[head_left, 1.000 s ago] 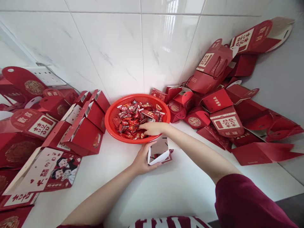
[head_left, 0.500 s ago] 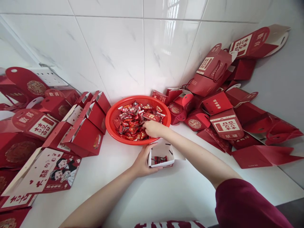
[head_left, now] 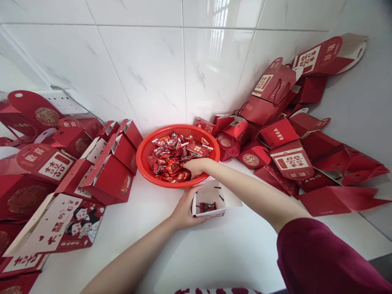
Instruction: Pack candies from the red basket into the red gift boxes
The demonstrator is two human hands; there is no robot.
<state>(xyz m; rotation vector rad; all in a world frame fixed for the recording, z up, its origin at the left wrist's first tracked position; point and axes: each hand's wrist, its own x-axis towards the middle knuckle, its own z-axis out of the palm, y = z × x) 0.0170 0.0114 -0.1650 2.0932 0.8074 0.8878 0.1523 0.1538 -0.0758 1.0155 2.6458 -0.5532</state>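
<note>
A round red plastic basket (head_left: 143, 173) stands against the tiled wall, heaped with red-wrapped candies (head_left: 171, 153). My right hand (head_left: 196, 166) reaches into its front right part, fingertips down among the candies and hidden there. Just in front of the basket, my left hand (head_left: 186, 210) grips a small open box (head_left: 217, 213) by its left side, thumb along the back edge and fingers underneath. The box is white inside, and a few red-and-dark wrapped candies (head_left: 206, 207) lie at its bottom.
Red gift boxes (head_left: 110, 179) stand in rows on the left of the white table (head_left: 171, 261). More red boxes (head_left: 292, 159) are piled at the right, some with cord handles. A power strip (head_left: 63, 102) with a cable lies by the wall at the left.
My right hand has sunk slightly deeper among the candies, and its fingers are now less visible. My left hand still holds the box in nearly the same place.
</note>
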